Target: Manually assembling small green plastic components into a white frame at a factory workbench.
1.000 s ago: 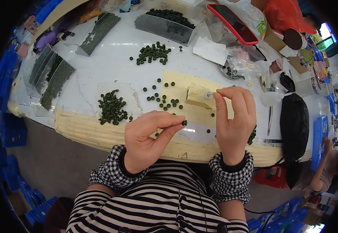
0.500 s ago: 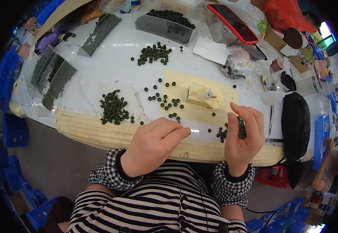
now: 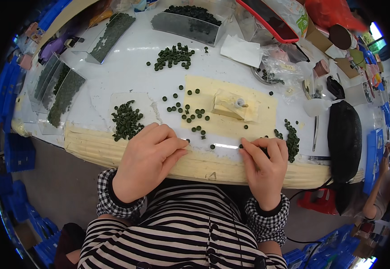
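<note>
My left hand (image 3: 148, 160) is over the table's front edge, thumb and index finger pinched at a small round dark green piece (image 3: 188, 141). To the right, my right hand (image 3: 266, 169) has its thumb and index finger closed at another small dark green piece (image 3: 241, 146); its other fingers are curled, with something dark between them. A single round green piece (image 3: 212, 146) lies between the two hands. Beyond them, several round green pieces (image 3: 197, 111) are scattered beside a small block wrapped in yellowish tape (image 3: 231, 106), which has a short peg on top.
Piles of green pieces lie left (image 3: 127, 121), far (image 3: 175, 57) and right (image 3: 292, 141). Clear bins (image 3: 186, 28) of green pieces stand at the back and left. A red-cased phone (image 3: 273, 22), plastic bags and a black pouch (image 3: 343, 143) occupy the right side.
My left hand has moved left, and my right hand has moved down and left, its fingers closing. A round green piece now lies between them, where my left fingertips were.
</note>
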`<state>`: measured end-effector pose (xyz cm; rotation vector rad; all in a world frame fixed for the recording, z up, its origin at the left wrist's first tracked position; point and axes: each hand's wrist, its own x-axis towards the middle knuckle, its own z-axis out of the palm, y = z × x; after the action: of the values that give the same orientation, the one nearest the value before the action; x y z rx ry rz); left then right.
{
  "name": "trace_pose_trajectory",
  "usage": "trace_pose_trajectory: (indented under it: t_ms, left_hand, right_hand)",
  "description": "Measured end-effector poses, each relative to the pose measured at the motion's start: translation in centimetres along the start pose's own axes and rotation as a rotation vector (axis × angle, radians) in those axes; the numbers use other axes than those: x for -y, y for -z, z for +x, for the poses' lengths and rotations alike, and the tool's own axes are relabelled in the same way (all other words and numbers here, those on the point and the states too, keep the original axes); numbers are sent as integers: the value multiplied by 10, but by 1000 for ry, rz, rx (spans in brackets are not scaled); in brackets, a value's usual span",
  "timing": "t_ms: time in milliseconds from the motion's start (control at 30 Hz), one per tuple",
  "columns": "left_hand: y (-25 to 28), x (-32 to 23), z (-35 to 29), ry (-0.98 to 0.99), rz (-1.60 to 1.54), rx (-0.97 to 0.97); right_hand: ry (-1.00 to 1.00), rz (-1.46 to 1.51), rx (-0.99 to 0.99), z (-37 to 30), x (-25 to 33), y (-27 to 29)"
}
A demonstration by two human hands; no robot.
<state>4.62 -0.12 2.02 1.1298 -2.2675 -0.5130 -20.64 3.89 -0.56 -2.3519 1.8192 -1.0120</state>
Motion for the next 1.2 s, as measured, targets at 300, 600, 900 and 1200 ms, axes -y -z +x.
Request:
trace_pose_trajectory:
  t_ms: [300, 600, 900, 1200]
  left_hand:
    - [7, 0, -12, 62, -9, 92]
    - [-3, -5, -5, 142, -213, -45]
    - [-32, -23, 3, 359, -1372, -37]
    - [-56, -20, 3, 424, -1644, 22]
  right_hand:
    - [34, -4, -19, -1, 3, -4]
    - [-127, 453, -67, -6, 13, 3]
    - [-606, 1457, 71, -7, 27, 2]
    - [-605, 1586, 100, -8, 25, -9]
